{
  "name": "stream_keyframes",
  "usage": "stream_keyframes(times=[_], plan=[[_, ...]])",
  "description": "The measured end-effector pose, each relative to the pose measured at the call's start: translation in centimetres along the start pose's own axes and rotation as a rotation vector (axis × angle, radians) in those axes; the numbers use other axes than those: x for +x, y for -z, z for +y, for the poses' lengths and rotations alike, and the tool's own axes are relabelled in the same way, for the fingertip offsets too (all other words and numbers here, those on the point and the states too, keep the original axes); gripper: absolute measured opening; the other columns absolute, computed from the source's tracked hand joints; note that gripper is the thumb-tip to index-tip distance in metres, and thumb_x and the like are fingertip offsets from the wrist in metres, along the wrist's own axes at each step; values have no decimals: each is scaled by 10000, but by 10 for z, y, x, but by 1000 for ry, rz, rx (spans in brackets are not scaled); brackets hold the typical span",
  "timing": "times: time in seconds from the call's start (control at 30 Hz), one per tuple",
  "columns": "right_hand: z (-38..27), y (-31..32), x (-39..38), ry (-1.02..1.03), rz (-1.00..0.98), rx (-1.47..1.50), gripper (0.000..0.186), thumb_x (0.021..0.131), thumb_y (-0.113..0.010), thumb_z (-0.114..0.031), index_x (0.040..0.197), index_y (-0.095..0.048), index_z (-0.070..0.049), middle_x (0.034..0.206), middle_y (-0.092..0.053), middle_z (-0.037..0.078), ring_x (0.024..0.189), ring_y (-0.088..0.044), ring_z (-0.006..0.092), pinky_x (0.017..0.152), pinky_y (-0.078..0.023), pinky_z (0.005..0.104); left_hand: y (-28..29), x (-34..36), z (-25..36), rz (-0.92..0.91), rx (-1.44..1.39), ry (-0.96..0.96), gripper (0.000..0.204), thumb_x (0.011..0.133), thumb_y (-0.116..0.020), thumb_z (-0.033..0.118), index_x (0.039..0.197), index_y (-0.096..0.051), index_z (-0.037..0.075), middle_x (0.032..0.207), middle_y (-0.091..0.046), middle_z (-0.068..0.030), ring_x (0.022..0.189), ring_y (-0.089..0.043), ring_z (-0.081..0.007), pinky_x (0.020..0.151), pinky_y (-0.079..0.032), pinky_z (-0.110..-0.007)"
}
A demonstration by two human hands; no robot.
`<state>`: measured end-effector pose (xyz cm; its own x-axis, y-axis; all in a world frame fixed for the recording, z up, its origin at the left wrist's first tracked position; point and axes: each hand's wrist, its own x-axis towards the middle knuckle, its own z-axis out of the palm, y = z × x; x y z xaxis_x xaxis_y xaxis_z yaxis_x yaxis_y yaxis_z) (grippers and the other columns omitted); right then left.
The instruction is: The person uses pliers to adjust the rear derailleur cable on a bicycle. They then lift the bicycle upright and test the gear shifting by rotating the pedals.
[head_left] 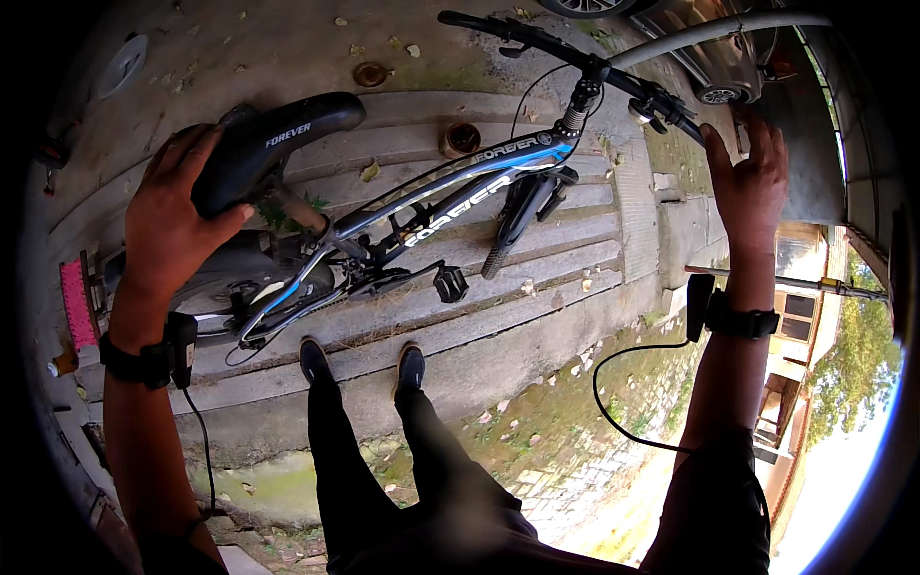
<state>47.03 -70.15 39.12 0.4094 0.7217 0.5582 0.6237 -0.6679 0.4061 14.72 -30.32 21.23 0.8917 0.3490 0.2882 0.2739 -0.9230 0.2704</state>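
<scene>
A black, white and blue bicycle point(460, 182) stands across the view on stone steps, saddle at left and handlebar at upper right. My left hand point(177, 216) grips the rear of its black saddle point(278, 134), fingers over the far edge and thumb along the near side. Beside the right end of the black handlebar point(537, 40), my right hand point(750, 182) is open with fingers apart. Its thumb is close to the grip end; whether it touches cannot be told. A pedal point(450, 284) hangs below the frame, nearest my feet.
Both my feet point(410, 366) are on the stone steps point(431, 326). Black devices with cables are strapped to my wrists. A parked car point(704, 43) and a grey metal pole point(714, 36) are beyond the handlebar. A rusty round tin point(461, 140) sits behind the bicycle. Something pink point(79, 302) lies far left.
</scene>
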Motion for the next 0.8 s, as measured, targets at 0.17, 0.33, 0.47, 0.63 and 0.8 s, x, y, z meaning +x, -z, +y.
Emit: stream_keyframes(times=[0.17,0.33,0.47,0.63,0.8], plan=[[68,-68,-3,-203,-314,29,536,800,-766,-320,1269,-613,-112,1272,-619,162,1201,-566,371,1013,-465,434,-6,2,2,-2,-49,-8,797,645,-810,197,1385,-535,87,1366,-559,-135,1236,-550,-335,1033,-462,-408],[112,-126,-23,-233,-547,-50,729,785,-771,-423,1364,-535,-48,1327,-580,220,1236,-554,363,1040,-443,423,1,-3,-5,0,-33,-22,796,644,-802,179,1385,-532,84,1369,-556,-141,1236,-548,-351,1034,-460,-416],[142,-137,-24,-214,-606,-123,787,780,-771,-493,1405,-503,-96,1359,-564,190,1271,-535,350,1056,-439,437,-10,0,-4,-8,-67,-39,792,646,-795,164,1385,-524,80,1370,-555,-143,1235,-548,-361,1038,-457,-425],[123,-151,-11,-273,-796,-111,783,758,-769,-556,1351,-551,-94,1335,-565,192,1256,-534,384,1039,-444,463,-2,-3,0,-11,-55,-4,774,655,-795,169,1376,-526,81,1359,-560,-142,1226,-555,-361,1024,-468,-424],[132,-177,-16,-236,-793,-302,917,716,-664,-776,1327,-544,-103,1311,-582,178,1235,-550,383,1008,-456,501,-4,-2,-4,-44,-13,-11,761,692,-796,219,1392,-522,104,1360,-564,-139,1219,-562,-356,1018,-475,-409]])
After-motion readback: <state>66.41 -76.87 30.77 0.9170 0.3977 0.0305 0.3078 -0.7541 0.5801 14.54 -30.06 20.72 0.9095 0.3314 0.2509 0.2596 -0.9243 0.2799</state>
